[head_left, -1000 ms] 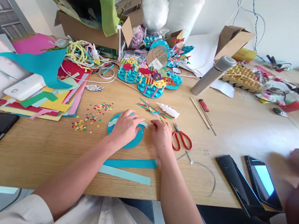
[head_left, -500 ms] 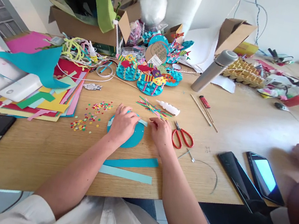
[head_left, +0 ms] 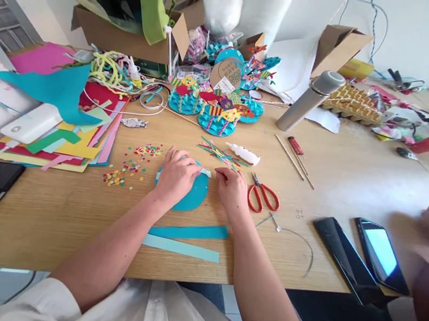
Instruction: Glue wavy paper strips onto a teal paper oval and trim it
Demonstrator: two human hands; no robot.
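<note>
In from the desk's point(head_left: 179, 270) front edge, the pale strip point(head_left: 206, 173) may wrinkle if the left hand point(head_left: 177, 179), grip hard to tell, slips beside the pinched-together right hand point(head_left: 231, 186).

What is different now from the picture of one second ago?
The left hand shifted slightly left over the round blue disc, hiding more of the pale blue strip at its left end. The right hand, red-handled scissors and white squeeze bottle stayed put.

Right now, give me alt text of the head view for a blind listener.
A person's left hand rests over a blue paper disc and pale paper strip, the right hand beside the strip's end. Red-handled scissors, a white squeeze bottle and confetti lie nearby on a wooden table.
</note>
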